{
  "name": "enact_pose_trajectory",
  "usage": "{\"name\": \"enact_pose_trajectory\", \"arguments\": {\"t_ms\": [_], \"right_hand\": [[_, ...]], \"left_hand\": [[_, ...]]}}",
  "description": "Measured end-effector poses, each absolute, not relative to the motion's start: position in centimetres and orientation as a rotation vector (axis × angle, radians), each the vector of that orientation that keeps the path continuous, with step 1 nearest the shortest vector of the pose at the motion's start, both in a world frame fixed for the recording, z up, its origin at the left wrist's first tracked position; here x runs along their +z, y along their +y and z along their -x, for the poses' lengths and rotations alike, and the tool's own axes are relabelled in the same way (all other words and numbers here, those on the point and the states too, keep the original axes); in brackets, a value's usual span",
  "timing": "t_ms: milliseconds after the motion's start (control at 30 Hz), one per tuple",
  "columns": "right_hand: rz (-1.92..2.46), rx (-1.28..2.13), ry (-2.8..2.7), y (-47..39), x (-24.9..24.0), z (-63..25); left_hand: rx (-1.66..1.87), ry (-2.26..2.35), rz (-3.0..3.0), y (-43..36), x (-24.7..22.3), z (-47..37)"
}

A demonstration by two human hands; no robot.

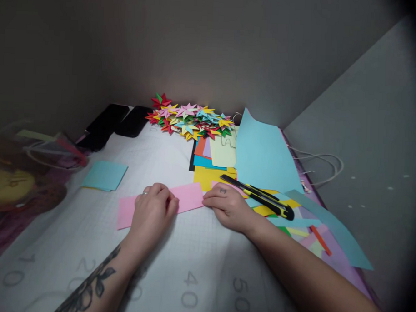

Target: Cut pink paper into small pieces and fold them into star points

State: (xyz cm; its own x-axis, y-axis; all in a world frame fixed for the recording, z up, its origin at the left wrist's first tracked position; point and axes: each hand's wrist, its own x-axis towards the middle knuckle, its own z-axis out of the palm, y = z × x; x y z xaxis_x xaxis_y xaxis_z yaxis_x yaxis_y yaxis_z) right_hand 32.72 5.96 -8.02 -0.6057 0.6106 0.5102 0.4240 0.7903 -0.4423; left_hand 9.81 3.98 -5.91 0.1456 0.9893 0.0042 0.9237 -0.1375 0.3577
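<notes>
The left forearm [113,273] bears a leafy tattoo [99,282], its hand [154,205] a ring [145,193].

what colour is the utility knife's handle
Black and yellow on the utility knife, best seen in the head view.

Large dark numbers stand on the white, grid-lined sheet [177,259] covering the table, each with its digits stacked: "10" [19,270] at the near left, then "20" [79,274], partly covered by the tattooed left forearm [111,275], and "40" [190,289] and "50" [240,296] to the right. Between "20" and "40", only a partial "0" [137,292] is legible. Marks on the yellow rounded object [11,185] are too blurred to read.
</notes>
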Motion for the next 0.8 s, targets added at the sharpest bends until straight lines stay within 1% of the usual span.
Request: {"name": "enact_pose_trajectory", "arguments": {"t_ms": [233, 533, 800], "right_hand": [[0.787, 0.336, -2.345, 5.96, -7.9, -32.76], [0.676, 0.158, -2.506, 5.41, -7.3, -32.45], [0.665, 0.118, -2.544, 5.15, -7.13, -32.33]], "left_hand": [[0.393, 1.837, -2.139, 4.06, -6.02, -9.72], [0.333, 1.888, -2.149, 3.93, -5.78, -10.01], [0.338, 1.909, -2.163, 3.93, -6.06, -9.98]]}}
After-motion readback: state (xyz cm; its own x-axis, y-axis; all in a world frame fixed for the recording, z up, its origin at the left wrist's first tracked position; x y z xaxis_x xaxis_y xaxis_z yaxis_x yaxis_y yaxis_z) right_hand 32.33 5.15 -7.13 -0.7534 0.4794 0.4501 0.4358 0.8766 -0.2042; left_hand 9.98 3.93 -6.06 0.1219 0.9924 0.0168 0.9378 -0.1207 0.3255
